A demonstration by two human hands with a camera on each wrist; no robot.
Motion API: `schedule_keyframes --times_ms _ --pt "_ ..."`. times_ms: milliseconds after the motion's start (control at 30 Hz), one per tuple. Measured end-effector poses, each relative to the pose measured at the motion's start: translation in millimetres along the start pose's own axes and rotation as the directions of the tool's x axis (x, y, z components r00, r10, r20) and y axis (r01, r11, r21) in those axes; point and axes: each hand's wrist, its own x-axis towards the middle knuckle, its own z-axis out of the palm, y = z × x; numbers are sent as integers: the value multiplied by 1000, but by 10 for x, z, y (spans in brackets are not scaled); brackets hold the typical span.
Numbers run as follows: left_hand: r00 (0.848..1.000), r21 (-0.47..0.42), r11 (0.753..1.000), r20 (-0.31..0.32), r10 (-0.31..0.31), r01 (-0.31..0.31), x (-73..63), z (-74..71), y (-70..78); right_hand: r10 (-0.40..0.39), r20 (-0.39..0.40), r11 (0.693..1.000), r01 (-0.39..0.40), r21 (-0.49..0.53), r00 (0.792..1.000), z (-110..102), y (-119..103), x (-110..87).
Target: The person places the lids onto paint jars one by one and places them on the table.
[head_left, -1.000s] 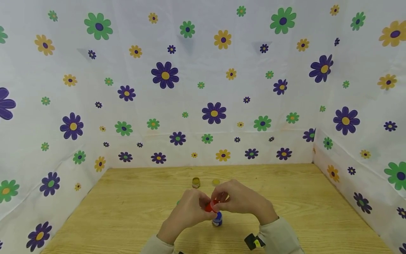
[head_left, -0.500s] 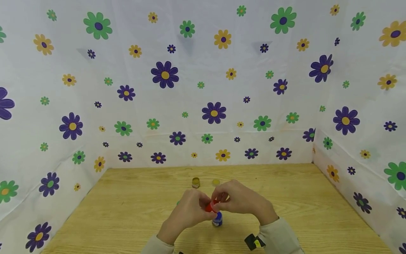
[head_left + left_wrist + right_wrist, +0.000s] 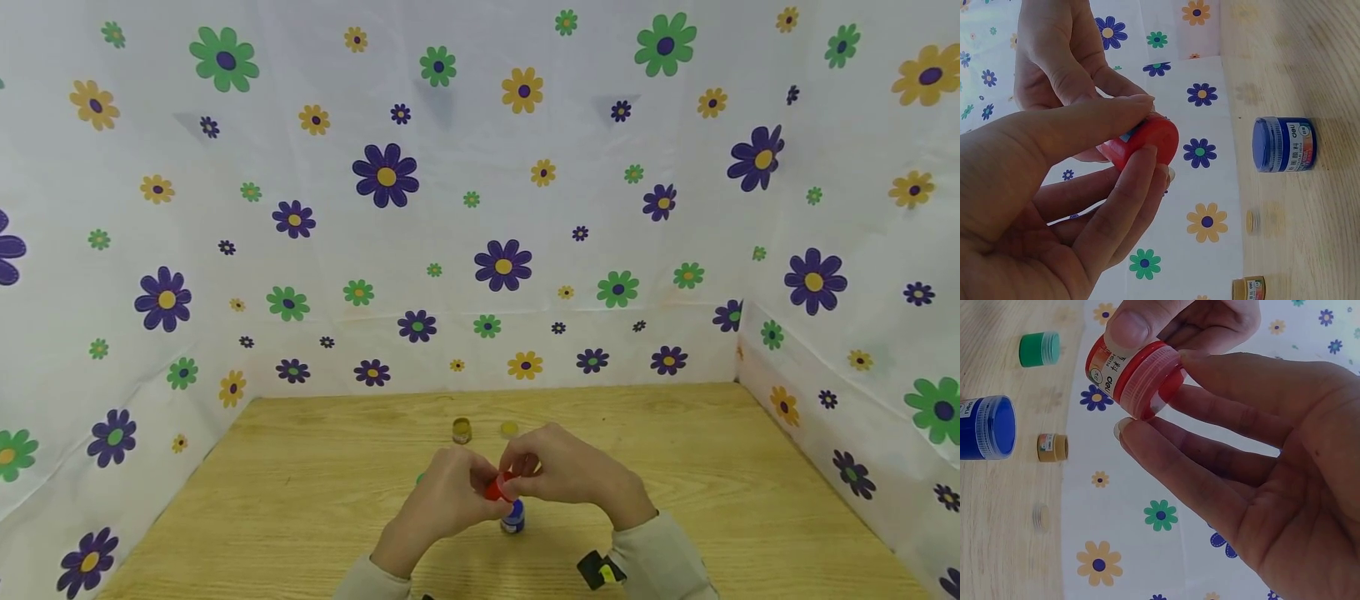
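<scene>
Above the table, my left hand [image 3: 446, 500] grips the body of a small red paint jar [image 3: 1107, 365], thumb on its label. The jar lies tilted on its side in the air. My right hand [image 3: 566, 468] pinches the clear ridged lid [image 3: 1150, 381] with thumb and fingertips; the lid sits on the jar's mouth. From the left wrist view, the jar's red base faces the camera. Just below the hands, a blue paint jar [image 3: 1285, 145] stands upright on the table with its lid on.
Farther back stand an ochre paint jar [image 3: 1047, 448] without a lid and, beside it, a loose lid [image 3: 510, 429]. A green paint jar [image 3: 1038, 349] is mostly hidden behind my left hand in the head view. Flower-printed cloth [image 3: 480, 208] walls the wooden table [image 3: 315, 467].
The head view has shifted slightly. Both hands keep nearly the same pose on the red jar and its lid.
</scene>
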Motion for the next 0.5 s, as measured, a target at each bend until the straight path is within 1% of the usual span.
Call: schedule_keyframes --times_ms 333,500 --pt "1000 4 1000 0 5 -5 -4 2 -3 -1 -16 1000 0 -19 1000 0 15 2" --pt "1000 -2 1000 -1 -7 7 -14 -3 0 -10 -28 999 8 -45 1000 -3 33 3"
